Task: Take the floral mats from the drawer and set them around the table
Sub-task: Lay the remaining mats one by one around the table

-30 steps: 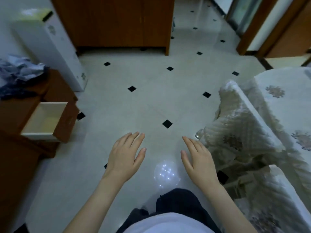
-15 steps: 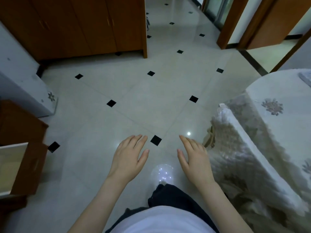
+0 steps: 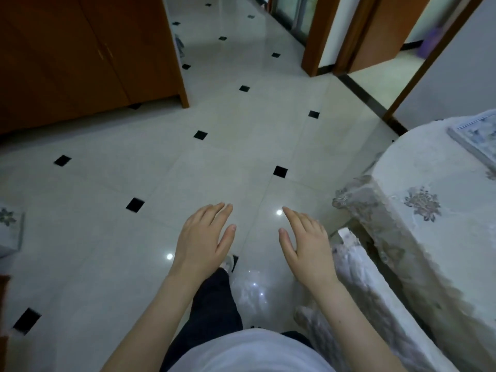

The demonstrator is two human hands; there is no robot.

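Two flat, empty hands, left hand (image 3: 202, 237) and right hand (image 3: 306, 241), over glossy tiled floor (image 3: 134, 237) beside lace-clothed table (image 3: 429, 210)

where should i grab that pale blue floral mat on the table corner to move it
Pinch the pale blue floral mat at its near corner, coming from the table's floor side with the right hand. It lies flat, mostly out of frame; only that raised border shows.

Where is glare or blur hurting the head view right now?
Head view: bright ceiling-light spots glare off the glossy tiled floor between and beside the open left hand and right hand; the tablecloth edge at right is smeared; wide-angle bending curves the door frames; the wooden cabinet sits in dim light.
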